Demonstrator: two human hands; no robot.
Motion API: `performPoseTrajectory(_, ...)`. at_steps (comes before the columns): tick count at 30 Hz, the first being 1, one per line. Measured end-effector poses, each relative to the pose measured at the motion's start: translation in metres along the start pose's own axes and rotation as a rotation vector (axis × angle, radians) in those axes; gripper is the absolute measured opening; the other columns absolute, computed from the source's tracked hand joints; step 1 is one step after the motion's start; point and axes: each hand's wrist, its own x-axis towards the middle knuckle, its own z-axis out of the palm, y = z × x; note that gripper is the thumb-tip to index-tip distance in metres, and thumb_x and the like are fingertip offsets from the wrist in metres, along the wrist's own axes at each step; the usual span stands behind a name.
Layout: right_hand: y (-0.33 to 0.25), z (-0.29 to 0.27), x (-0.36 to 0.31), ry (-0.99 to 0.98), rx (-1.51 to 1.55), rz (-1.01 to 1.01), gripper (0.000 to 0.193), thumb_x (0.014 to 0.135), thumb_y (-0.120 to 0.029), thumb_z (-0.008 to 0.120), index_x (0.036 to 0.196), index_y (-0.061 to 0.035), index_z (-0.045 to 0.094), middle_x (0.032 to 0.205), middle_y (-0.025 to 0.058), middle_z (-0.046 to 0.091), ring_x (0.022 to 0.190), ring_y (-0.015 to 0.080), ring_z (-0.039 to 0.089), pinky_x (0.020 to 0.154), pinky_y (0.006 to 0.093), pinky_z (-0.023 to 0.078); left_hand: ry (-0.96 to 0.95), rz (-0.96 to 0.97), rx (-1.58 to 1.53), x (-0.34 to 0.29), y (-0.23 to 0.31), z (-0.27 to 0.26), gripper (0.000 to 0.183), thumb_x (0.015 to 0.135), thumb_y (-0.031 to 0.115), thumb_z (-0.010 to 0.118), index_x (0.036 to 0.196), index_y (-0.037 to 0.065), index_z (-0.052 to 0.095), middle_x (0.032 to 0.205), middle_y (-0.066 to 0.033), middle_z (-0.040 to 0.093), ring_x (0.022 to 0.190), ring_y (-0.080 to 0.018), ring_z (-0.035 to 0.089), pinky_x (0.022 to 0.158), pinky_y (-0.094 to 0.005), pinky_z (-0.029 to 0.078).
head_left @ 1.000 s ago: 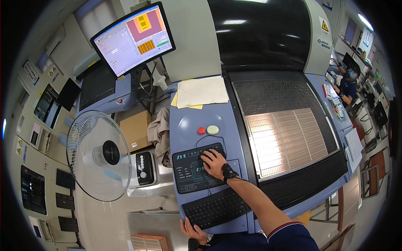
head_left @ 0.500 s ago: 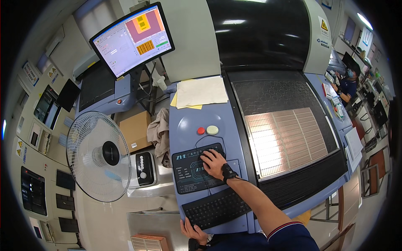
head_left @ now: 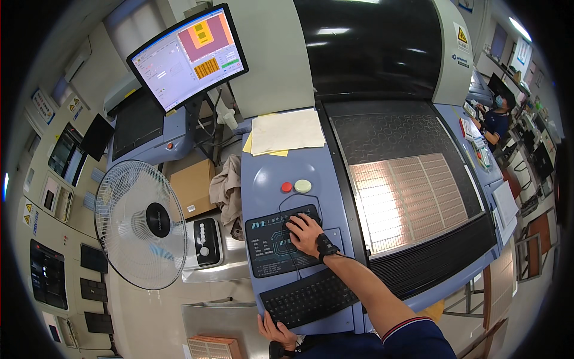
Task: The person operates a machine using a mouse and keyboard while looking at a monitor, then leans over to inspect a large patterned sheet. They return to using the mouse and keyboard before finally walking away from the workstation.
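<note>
My right hand [head_left: 306, 234] is curved over a computer mouse, which the palm and fingers almost fully cover. Its thin black cable [head_left: 321, 208] loops away at the top. Under the hand lies a dark printed mouse pad [head_left: 266, 245]. Just nearer to me, a black keyboard [head_left: 308, 297] sits aslant on the blue console [head_left: 263, 179]. At the keyboard's near left corner rests my left hand [head_left: 277, 332], fingers stretched along the edge, with nothing visible in it. A lit monitor [head_left: 190, 58] at the upper left displays a magnified pattern in yellow and purple.
A copper-coloured panel [head_left: 409, 200] lies on the machine's black bed [head_left: 382, 134]. Paper sheets [head_left: 287, 131], a red button [head_left: 286, 187] and a pale button [head_left: 303, 186] are on the console. A fan [head_left: 143, 224] stands left. Another person [head_left: 496, 122] works at far right.
</note>
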Motion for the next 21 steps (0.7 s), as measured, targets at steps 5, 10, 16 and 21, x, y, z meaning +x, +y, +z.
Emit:
performPoseTrajectory(5,-0.0009,-0.0009,0.0004,0.000,0.004,0.003,0.038,0.084,-0.013,0.069,0.122,-0.0099,0.065,0.133,0.0104,0.057,0.125,0.0366,0.053,0.100,0.0491,0.049,0.019,-0.012,-0.015,0.0017,0.0042,-0.0007,0.055,0.097,0.027,0.041,0.134,-0.010,0.055,0.135,-0.0239,0.059,0.137,-0.0456,0.040,0.115,-0.0526,0.026)
performPoseTrajectory(10,0.0010,-0.0001,-0.0006,-0.013,-0.006,0.008,0.039,0.085,-0.015,0.069,0.124,-0.0103,0.065,0.134,0.0104,0.057,0.126,0.0371,0.053,0.100,0.0494,0.049,-0.004,-0.023,0.008,-0.0003,0.0021,-0.0006,0.054,0.099,0.028,0.040,0.135,-0.010,0.055,0.137,-0.0241,0.057,0.137,-0.0448,0.040,0.115,-0.0525,0.027)
performPoseTrajectory(16,0.0005,0.0031,-0.0024,-0.006,-0.011,0.003,0.039,0.086,-0.016,0.069,0.124,-0.0103,0.064,0.133,0.0107,0.057,0.125,0.0372,0.053,0.100,0.0494,0.049,0.001,-0.017,0.017,-0.0016,0.0006,-0.0007,0.054,0.099,0.028,0.040,0.135,-0.009,0.055,0.137,-0.0241,0.057,0.137,-0.0445,0.040,0.115,-0.0526,0.028)
performPoseTrajectory(21,0.0004,0.0014,-0.0017,-0.009,-0.015,-0.002,0.039,0.086,-0.015,0.069,0.124,-0.0101,0.064,0.133,0.0107,0.057,0.125,0.0368,0.053,0.100,0.0492,0.049,0.015,-0.012,0.015,0.0001,0.0037,-0.0015,0.054,0.098,0.028,0.041,0.134,-0.010,0.056,0.135,-0.0238,0.059,0.136,-0.0451,0.041,0.115,-0.0525,0.027)
